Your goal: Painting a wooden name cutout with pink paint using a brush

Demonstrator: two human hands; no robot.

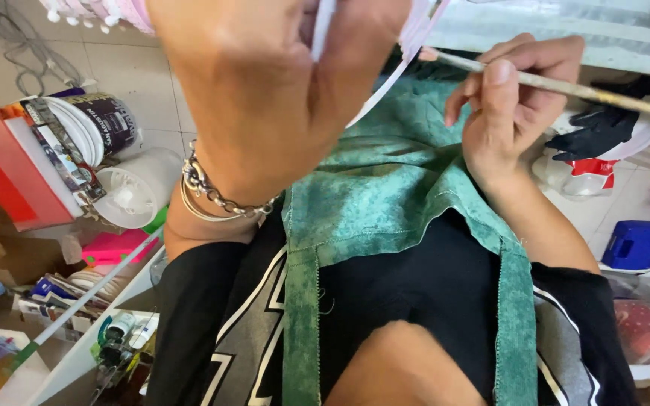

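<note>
While the right hand [502, 113] pinches a thin paintbrush [566, 86] between thumb and fingers [499, 75], the brush's long pale handle runs out to the right edge of view and its tip [428, 54] points left, ending just beside the white-and-pink piece [408, 45] that the other hand holds. The left hand [265, 90] is raised close to the camera, its fingers curled shut around that thin, curved piece; only a white strip between the fingers and a pink-edged rim beyond them show, so its full shape cannot be told. 2 bracelets [208, 192], a chain and a plain bangle, sit on the left wrist.

Below the hands hangs a green mottled apron [385, 188] over a black shirt [423, 278] with white stripes. To the person's left, on the tiled floor [129, 68], stand a white bucket [141, 188] and a dark paint tub [107, 120], next to red and pink boxes [9, 165]. A low shelf [77, 353] there carries small bottles and tubes. To the right lie a black glove [603, 124] and a blue box [633, 244].
</note>
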